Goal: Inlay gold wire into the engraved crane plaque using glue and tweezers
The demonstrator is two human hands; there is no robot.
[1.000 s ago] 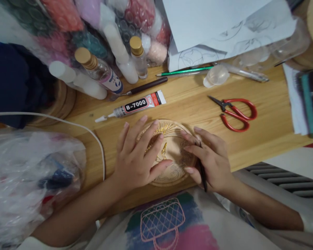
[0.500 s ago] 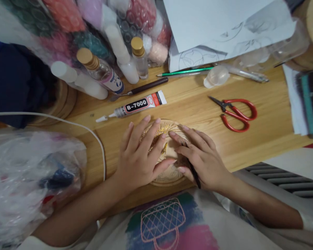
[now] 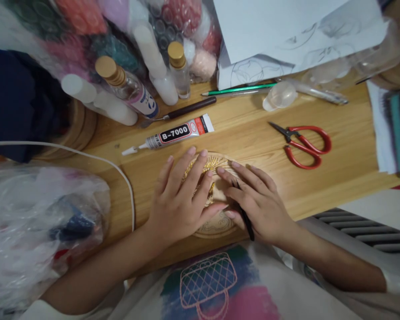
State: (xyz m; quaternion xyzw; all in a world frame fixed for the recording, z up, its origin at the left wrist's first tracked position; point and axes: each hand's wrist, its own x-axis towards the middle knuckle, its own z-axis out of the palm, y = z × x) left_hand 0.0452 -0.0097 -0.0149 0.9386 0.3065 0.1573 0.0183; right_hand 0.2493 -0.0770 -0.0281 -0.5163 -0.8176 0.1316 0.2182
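Observation:
A round wooden disc (image 3: 220, 226) with drawn lines lies on the table, partly covered by both hands. Curved gold wire (image 3: 210, 162) forms rows of strips near its upper edge, with a smaller gold piece at the middle. My left hand (image 3: 180, 202) rests flat over the disc's left side, fingers spread, holding nothing. On the right side, my right hand (image 3: 262, 204) holds slim black tweezers (image 3: 246, 218) between thumb and fingers. Its other fingertips touch the disc near the gold wire. What lies under the palms is hidden.
Beyond the disc lie a B-7000 glue tube (image 3: 176, 133) and a dark-handled tool (image 3: 193, 108). Red-handled scissors (image 3: 306, 144) are at right. Bottles (image 3: 133, 93) and bagged materials stand behind; drawn papers (image 3: 253, 71) lie at the back right. A white cable (image 3: 120, 171) and plastic bag (image 3: 46, 213) are at left.
The view has shifted slightly. Both hands stay on the disc in nearly the same pose, the tweezers still in my right hand.

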